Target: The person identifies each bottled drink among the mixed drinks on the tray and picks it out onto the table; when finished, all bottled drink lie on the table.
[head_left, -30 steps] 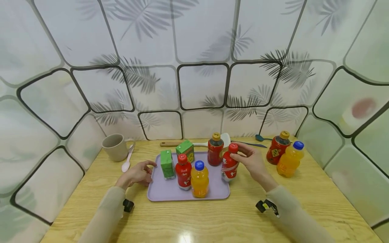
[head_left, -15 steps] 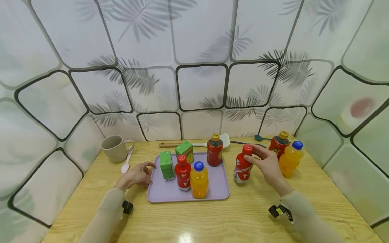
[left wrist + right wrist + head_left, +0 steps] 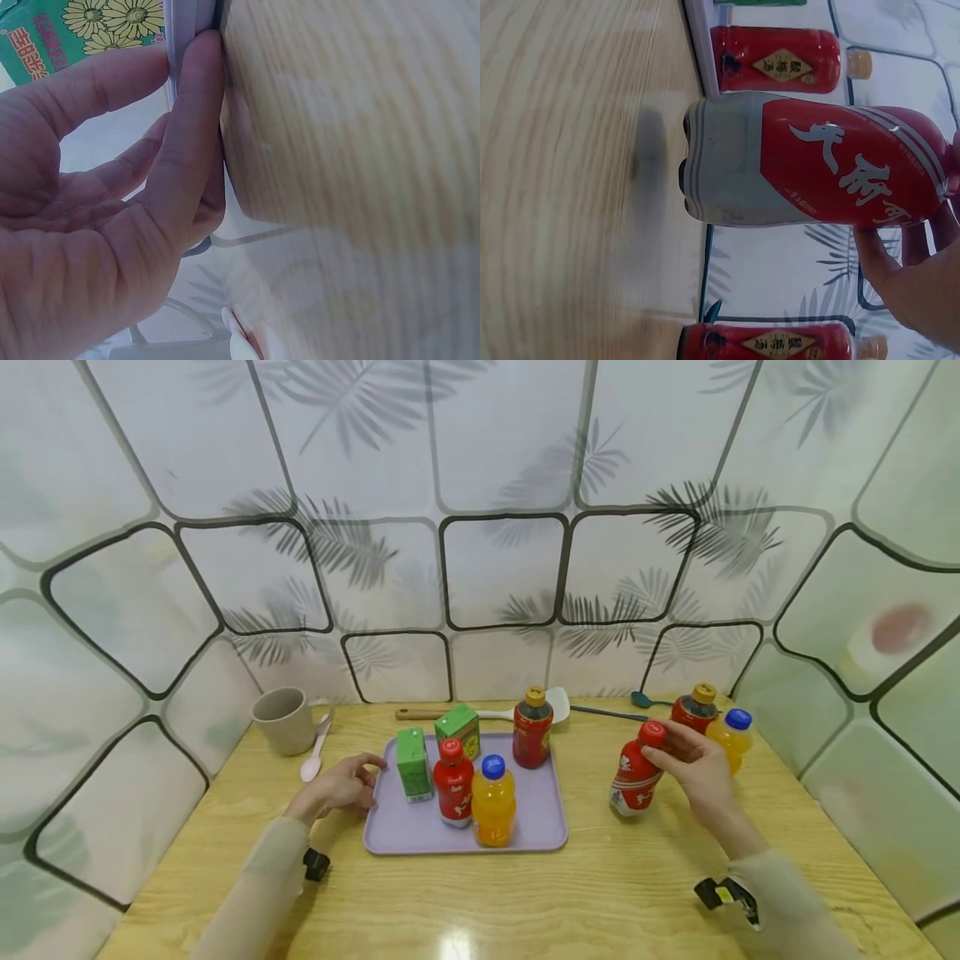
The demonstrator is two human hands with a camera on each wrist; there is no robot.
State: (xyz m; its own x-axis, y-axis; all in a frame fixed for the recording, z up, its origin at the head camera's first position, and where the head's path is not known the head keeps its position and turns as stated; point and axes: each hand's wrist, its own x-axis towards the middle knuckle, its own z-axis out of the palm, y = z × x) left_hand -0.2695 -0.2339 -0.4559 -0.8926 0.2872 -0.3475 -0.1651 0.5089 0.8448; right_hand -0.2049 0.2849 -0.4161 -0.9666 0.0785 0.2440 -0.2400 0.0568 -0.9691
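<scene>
At the left end of the lilac tray (image 3: 540,835), my left hand (image 3: 343,792) holds the rim between its fingers and thumb. My right hand (image 3: 697,768) grips a red soda bottle (image 3: 634,777) near its red cap, to the right of the tray. The bottle leans a little, and in the right wrist view its base hangs above the wood with a shadow below. Standing on the tray are two green drink cartons (image 3: 414,764), another red soda bottle (image 3: 453,789), an orange juice bottle (image 3: 493,806) and a dark red, gold-capped bottle (image 3: 532,735).
Behind my right hand stand a gold-capped dark red bottle (image 3: 693,710) and a blue-capped orange juice bottle (image 3: 731,739). A grey mug (image 3: 285,722) and a pale spoon (image 3: 315,756) are at the back left. Along the patterned wall lies a wooden-handled spatula (image 3: 557,703).
My right hand has carried the red soda bottle off the right end of the tray and further right, over the table. My left hand keeps its place at the tray rim.
</scene>
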